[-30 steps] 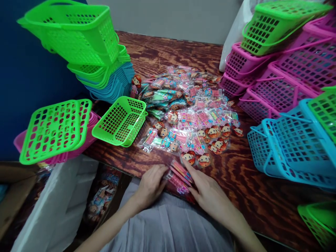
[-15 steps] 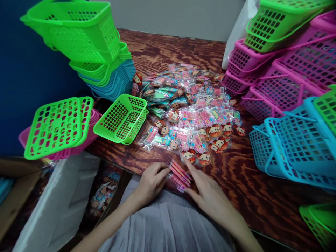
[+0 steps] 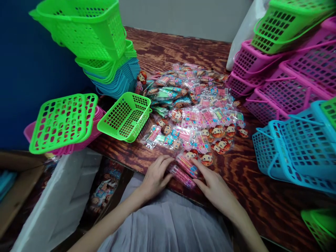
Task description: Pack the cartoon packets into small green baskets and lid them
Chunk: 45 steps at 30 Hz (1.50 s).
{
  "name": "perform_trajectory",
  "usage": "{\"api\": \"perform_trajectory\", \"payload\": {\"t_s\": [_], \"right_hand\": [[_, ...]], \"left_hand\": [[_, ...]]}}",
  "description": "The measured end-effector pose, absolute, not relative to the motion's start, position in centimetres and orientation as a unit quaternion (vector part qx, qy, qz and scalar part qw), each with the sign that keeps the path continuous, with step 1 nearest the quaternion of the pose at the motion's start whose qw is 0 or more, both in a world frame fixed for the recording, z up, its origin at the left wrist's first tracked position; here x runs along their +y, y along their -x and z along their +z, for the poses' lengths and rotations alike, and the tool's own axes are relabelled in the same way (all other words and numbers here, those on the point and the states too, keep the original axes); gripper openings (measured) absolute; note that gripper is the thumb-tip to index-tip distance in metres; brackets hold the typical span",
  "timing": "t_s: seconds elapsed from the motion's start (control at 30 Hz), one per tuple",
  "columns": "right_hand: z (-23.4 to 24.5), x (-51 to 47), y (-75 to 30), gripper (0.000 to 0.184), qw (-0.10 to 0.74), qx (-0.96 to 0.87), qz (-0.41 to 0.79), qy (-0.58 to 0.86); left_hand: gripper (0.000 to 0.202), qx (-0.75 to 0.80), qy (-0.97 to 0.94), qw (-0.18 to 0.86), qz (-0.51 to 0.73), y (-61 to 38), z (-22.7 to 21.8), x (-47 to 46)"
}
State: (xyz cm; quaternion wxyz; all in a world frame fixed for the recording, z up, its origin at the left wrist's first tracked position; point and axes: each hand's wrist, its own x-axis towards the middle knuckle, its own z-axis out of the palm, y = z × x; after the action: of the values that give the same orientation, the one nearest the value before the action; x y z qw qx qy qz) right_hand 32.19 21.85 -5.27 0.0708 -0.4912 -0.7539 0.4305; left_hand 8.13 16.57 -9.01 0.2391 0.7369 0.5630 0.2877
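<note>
Holding a few packets (image 3: pixel 185 171) between them, the left hand (image 3: pixel 157 176) and right hand (image 3: pixel 214 183) sit close together at the near side of the table (image 3: pixel 258 196). The left hand curls its fingers on the packets' left ends; the right hand pinches their right ends between forefinger and thumb. Some fingertips are hidden, and the packets' exact number is hard to make out (two show most plainly, with pink sticks inside).

The picture cuts off the tall green stack (image 3: pixel 86 38) at far left, the blue baskets (image 3: pixel 301 147) at right and a green tub (image 3: pixel 322 224) at near right. The grey skirt (image 3: pixel 162 224) lies right by the table's near edge. Between the right hand and the blue baskets runs a broad band of dark wood; the pile (image 3: pixel 194 105) of packets lies just beyond the hands, leaving only a narrow strip there. More wood shows beyond the pile, towards the wall (image 3: pixel 183 17).

Left of the pile, a green basket (image 3: pixel 112 133) stands with its gridded floor showing. Through the mesh of the pink baskets (image 3: pixel 283 91) at right, coloured contents are too blurred to tell. At near left, a carton (image 3: pixel 19 199) holds something blue (image 3: pixel 6 183), beside white foam (image 3: pixel 60 199).
</note>
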Motion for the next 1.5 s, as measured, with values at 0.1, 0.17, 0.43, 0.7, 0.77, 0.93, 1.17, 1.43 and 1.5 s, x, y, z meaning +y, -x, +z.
{"api": "perform_trajectory", "payload": {"t_s": [0.1, 0.17, 0.43, 0.7, 0.77, 0.93, 1.17, 1.43, 1.5], "right_hand": [[-5.3, 21.9, -32.3, 0.059, 0.076, -0.757, 0.426, 0.490], [-5.4, 22.1, -32.4, 0.059, 0.074, -0.760, 0.422, 0.489], [-5.7, 22.1, -32.5, 0.060, 0.074, -0.765, 0.416, 0.485], [-5.7, 22.9, -32.6, 0.057, 0.074, -0.744, 0.447, 0.491], [-5.5, 22.6, -32.2, 0.056, 0.077, -0.750, 0.448, 0.481], [-3.8, 21.2, -31.0, 0.050, 0.055, -0.802, 0.414, 0.426], [-1.4, 28.2, -30.1, 0.021, 0.078, -0.789, 0.458, 0.402], [-5.8, 32.8, -25.1, 0.019, 0.123, -0.866, 0.105, 0.473], [-5.0, 33.0, -26.8, 0.013, 0.152, -0.852, 0.150, 0.479]], "left_hand": [[0.042, 0.564, -0.734, 0.241, 0.292, -8.3, -9.0, 16.7], [0.042, 0.565, -0.732, 0.240, 0.295, -8.4, -9.0, 16.8], [0.043, 0.566, -0.730, 0.241, 0.298, -8.6, -9.0, 16.8], [0.050, 0.575, -0.727, 0.238, 0.292, -8.7, -9.2, 16.9], [0.058, 0.577, -0.732, 0.217, 0.291, -8.8, -8.9, 16.8], [0.065, 0.506, -0.836, 0.101, 0.184, -9.6, -6.7, 17.3], [0.020, 0.448, -0.888, 0.101, 0.037, -9.9, -5.7, 18.2], [0.029, 0.503, -0.855, 0.120, 0.047, -7.5, -6.2, 16.7], [0.034, 0.515, -0.845, 0.123, 0.070, -6.4, -6.3, 16.3]]}}
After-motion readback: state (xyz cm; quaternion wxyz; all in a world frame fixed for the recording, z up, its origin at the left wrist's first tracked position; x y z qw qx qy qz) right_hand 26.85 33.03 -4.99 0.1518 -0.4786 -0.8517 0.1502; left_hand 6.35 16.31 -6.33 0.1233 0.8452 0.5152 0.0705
